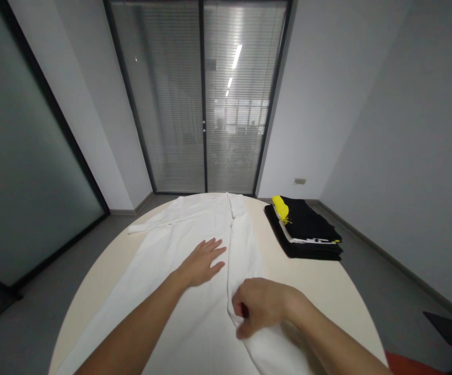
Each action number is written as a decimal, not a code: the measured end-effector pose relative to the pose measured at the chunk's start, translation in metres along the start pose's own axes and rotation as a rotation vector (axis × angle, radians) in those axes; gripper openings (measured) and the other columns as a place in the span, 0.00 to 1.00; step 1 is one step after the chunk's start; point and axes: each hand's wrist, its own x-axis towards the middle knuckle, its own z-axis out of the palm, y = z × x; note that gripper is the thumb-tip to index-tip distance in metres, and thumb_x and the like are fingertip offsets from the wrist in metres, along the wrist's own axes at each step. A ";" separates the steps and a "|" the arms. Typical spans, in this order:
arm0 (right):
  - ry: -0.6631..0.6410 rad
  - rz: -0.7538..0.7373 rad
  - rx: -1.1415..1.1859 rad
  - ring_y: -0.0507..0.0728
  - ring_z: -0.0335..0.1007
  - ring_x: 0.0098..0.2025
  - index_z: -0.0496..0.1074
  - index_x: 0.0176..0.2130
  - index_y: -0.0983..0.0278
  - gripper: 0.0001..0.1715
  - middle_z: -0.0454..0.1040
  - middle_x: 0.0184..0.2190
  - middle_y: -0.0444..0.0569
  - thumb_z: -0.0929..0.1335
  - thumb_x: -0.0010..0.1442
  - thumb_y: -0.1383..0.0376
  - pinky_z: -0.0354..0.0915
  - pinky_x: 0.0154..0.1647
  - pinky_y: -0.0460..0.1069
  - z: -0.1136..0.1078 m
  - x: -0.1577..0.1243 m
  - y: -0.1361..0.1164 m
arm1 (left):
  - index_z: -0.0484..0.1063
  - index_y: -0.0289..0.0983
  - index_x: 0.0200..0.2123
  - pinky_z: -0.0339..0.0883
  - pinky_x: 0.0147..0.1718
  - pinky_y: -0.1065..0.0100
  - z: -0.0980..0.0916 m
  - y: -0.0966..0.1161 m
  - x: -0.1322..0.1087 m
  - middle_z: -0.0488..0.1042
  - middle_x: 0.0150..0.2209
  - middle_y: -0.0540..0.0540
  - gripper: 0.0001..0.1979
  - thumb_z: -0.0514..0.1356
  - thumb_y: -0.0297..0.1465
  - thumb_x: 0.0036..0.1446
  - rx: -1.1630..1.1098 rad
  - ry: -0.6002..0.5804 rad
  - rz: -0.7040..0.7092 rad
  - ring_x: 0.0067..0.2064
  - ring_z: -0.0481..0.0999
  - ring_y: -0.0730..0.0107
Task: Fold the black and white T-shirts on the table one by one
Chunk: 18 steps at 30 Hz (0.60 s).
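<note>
A white garment [195, 323], its exact kind unclear, lies spread over the table with its right side folded inward. The folded edge runs lengthwise, right of the middle. My left hand [203, 262] rests flat on the cloth, fingers spread, just left of that edge. Nearer to me, my right hand [263, 304] is curled with thumb and fingers pinching the folded edge. The near end of the garment runs out of view at the bottom.
A round cream table [351, 307] carries the cloth. At its back right sits a stack of folded clothes [308, 224], mostly black with a yellow patch. A glass door [163, 104] with blinds stands beyond. Something red [409, 364] shows at the lower right.
</note>
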 end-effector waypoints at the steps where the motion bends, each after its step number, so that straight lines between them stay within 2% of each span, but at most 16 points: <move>1: -0.018 -0.030 0.004 0.48 0.59 0.22 0.71 0.25 0.63 0.16 0.68 0.22 0.38 0.76 0.47 0.55 0.54 0.26 0.45 0.000 -0.001 0.001 | 0.64 0.43 0.65 0.47 0.69 0.47 0.001 0.000 -0.001 0.58 0.70 0.43 0.25 0.52 0.42 0.69 0.001 0.020 0.001 0.72 0.53 0.54; 5: -0.067 -0.157 0.151 0.46 0.53 0.20 0.66 0.25 0.63 0.16 0.60 0.18 0.35 0.73 0.53 0.57 0.50 0.22 0.44 -0.002 -0.004 0.006 | 0.66 0.42 0.63 0.54 0.67 0.51 0.004 0.000 -0.003 0.66 0.66 0.45 0.23 0.56 0.38 0.67 -0.028 0.107 0.044 0.69 0.60 0.55; 8: -0.085 -0.205 0.349 0.46 0.53 0.21 0.71 0.37 0.65 0.15 0.62 0.19 0.34 0.71 0.58 0.55 0.51 0.22 0.43 -0.003 -0.002 0.007 | 0.63 0.42 0.66 0.59 0.65 0.54 0.006 -0.001 -0.003 0.68 0.64 0.45 0.25 0.55 0.35 0.67 -0.074 0.146 0.057 0.67 0.64 0.58; 10: -0.108 -0.194 0.405 0.46 0.58 0.22 0.72 0.47 0.65 0.22 0.67 0.23 0.36 0.73 0.57 0.54 0.55 0.24 0.42 -0.001 -0.001 0.006 | 0.62 0.42 0.66 0.60 0.64 0.55 0.006 -0.001 -0.003 0.69 0.64 0.46 0.24 0.52 0.34 0.69 -0.101 0.164 0.055 0.65 0.66 0.60; 13: -0.212 -0.167 0.349 0.48 0.66 0.27 0.71 0.57 0.62 0.40 0.74 0.31 0.40 0.79 0.47 0.56 0.60 0.28 0.42 0.003 0.000 0.001 | 0.63 0.45 0.66 0.61 0.64 0.54 0.002 0.003 -0.003 0.71 0.62 0.48 0.22 0.47 0.34 0.72 -0.133 0.148 0.100 0.65 0.67 0.62; 15: -0.332 -0.150 0.321 0.48 0.67 0.26 0.66 0.62 0.59 0.51 0.75 0.39 0.44 0.80 0.42 0.58 0.62 0.28 0.42 0.005 -0.001 -0.003 | 0.67 0.46 0.63 0.60 0.64 0.53 0.000 0.007 -0.004 0.71 0.62 0.49 0.21 0.48 0.36 0.72 -0.132 0.115 0.142 0.65 0.66 0.61; 18: -0.454 -0.190 0.332 0.47 0.68 0.25 0.60 0.67 0.55 0.58 0.73 0.48 0.48 0.80 0.42 0.60 0.64 0.26 0.42 0.014 0.003 -0.011 | 0.72 0.46 0.59 0.60 0.64 0.51 -0.002 0.013 -0.005 0.70 0.63 0.46 0.19 0.51 0.38 0.70 -0.109 0.090 0.165 0.66 0.64 0.57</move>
